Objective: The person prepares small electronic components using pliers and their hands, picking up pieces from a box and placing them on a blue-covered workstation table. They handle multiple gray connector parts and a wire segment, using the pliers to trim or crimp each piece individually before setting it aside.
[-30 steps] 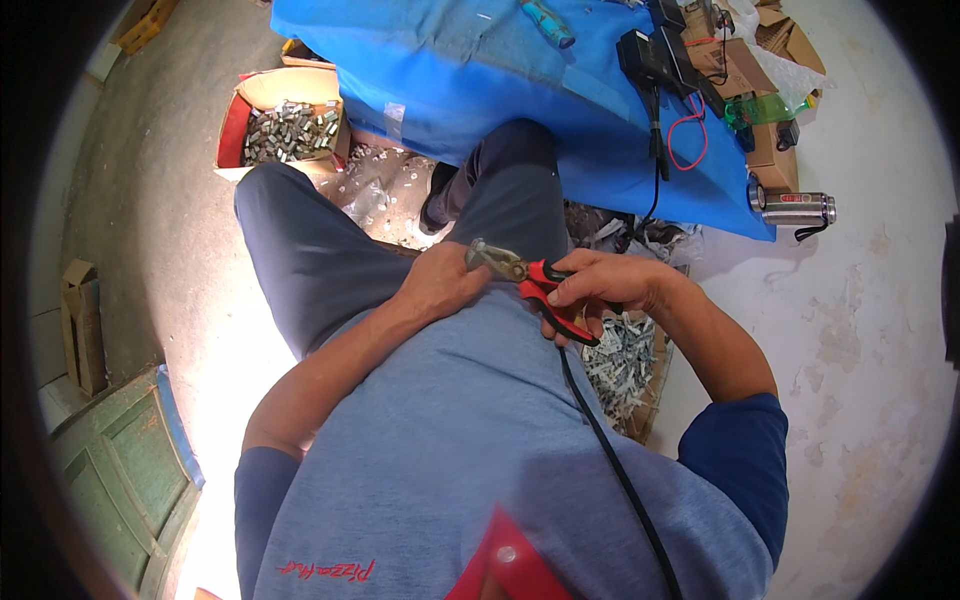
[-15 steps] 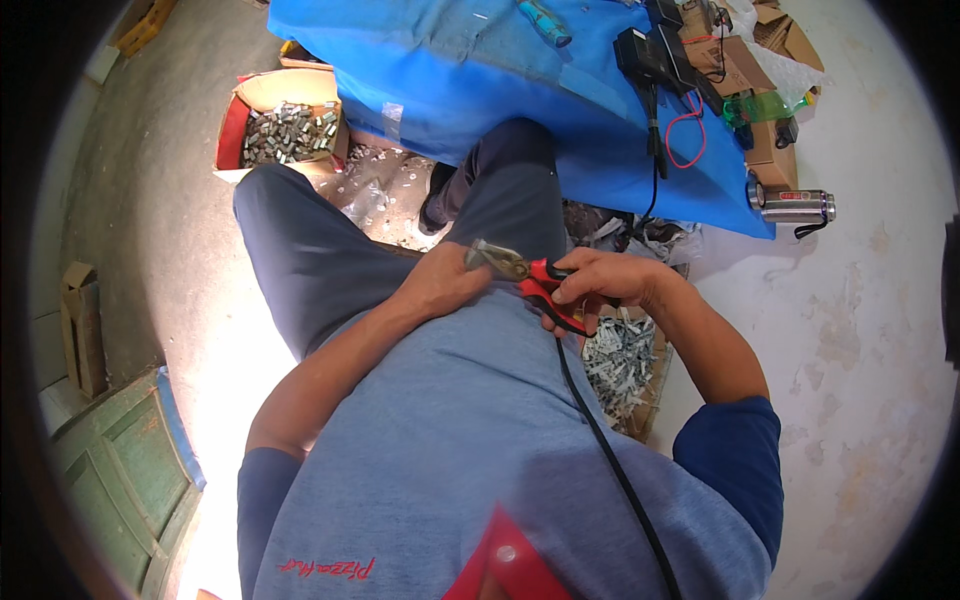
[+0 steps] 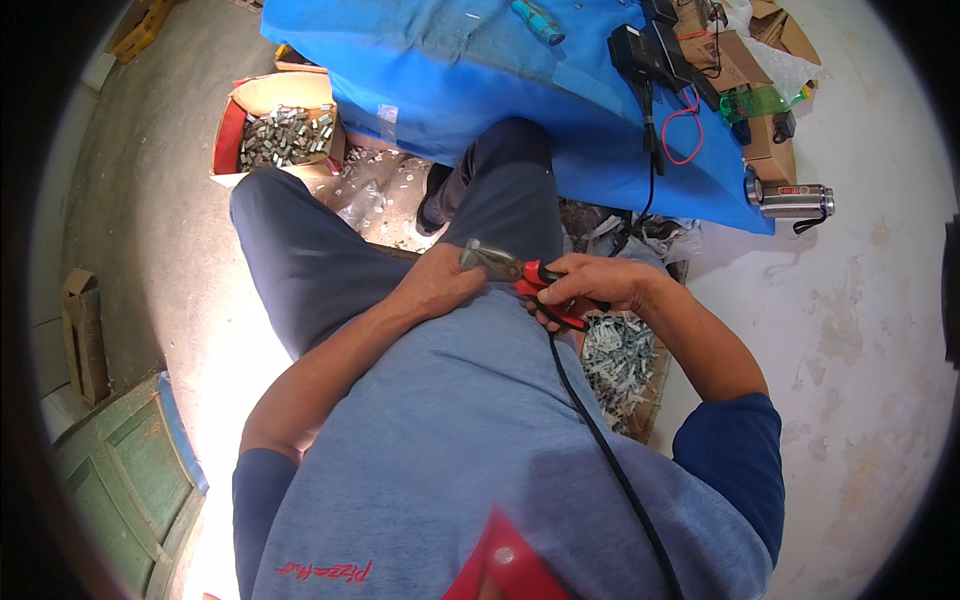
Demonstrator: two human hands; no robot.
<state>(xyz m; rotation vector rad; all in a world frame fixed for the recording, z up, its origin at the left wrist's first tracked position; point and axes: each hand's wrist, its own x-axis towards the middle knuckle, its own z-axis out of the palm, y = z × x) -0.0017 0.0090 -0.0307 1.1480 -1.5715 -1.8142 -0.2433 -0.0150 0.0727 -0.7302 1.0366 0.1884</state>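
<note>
Above my lap, my left hand [image 3: 441, 284] is closed round a small grey metal piece [image 3: 469, 252], whose end sticks out past the fingers. My right hand [image 3: 598, 283] grips a pair of pliers [image 3: 531, 272] by red-and-black handles. The metal jaws point left and reach the piece in my left hand. Whether they are clamped on it I cannot tell. My left fingertips are hidden under the hand.
At upper left stands a carton [image 3: 228, 140] of small metal pieces. Metal strips [image 3: 620, 362] lie in a heap beside my right forearm. The blue-covered table [image 3: 450, 70] holds a turquoise-handled tool [image 3: 538, 20] and black adapters [image 3: 636, 50]. A steel flask [image 3: 795, 203] is at right.
The pliers have turned slightly and shifted a little left with my right hand. My left hand keeps its hold on the metal piece. The whole view has moved slightly.
</note>
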